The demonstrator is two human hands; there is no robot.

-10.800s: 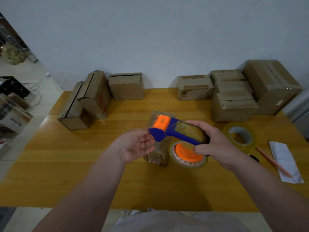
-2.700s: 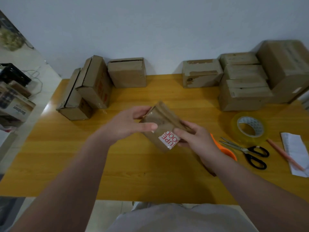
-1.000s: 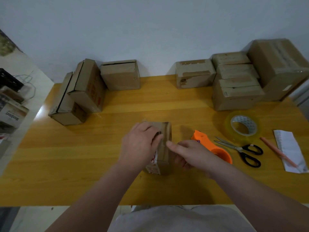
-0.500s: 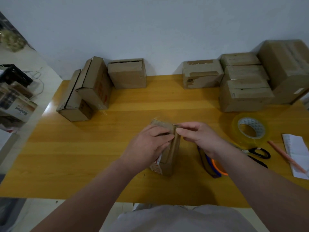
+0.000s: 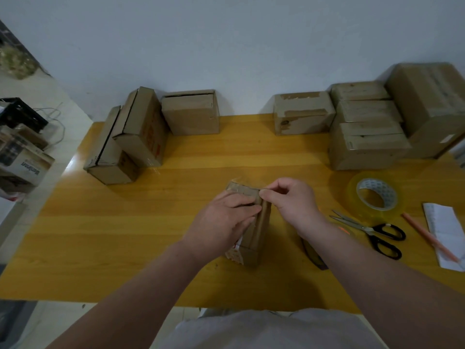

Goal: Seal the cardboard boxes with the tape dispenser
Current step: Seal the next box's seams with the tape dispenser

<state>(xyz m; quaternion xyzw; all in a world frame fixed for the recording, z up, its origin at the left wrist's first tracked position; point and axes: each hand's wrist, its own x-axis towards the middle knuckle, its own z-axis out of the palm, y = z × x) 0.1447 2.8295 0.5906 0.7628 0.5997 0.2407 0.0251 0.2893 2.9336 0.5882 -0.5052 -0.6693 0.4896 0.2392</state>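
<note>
Two hands meet on the small brown cardboard box [image 5: 260, 231] lying near-to-far: my left hand [image 5: 222, 222] flat along it, my right hand [image 5: 294, 200] pinching its far edge.

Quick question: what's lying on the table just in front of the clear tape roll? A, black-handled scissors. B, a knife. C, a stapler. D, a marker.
A: black-handled scissors lie on the table, just nearer the person than the tape roll.
</note>
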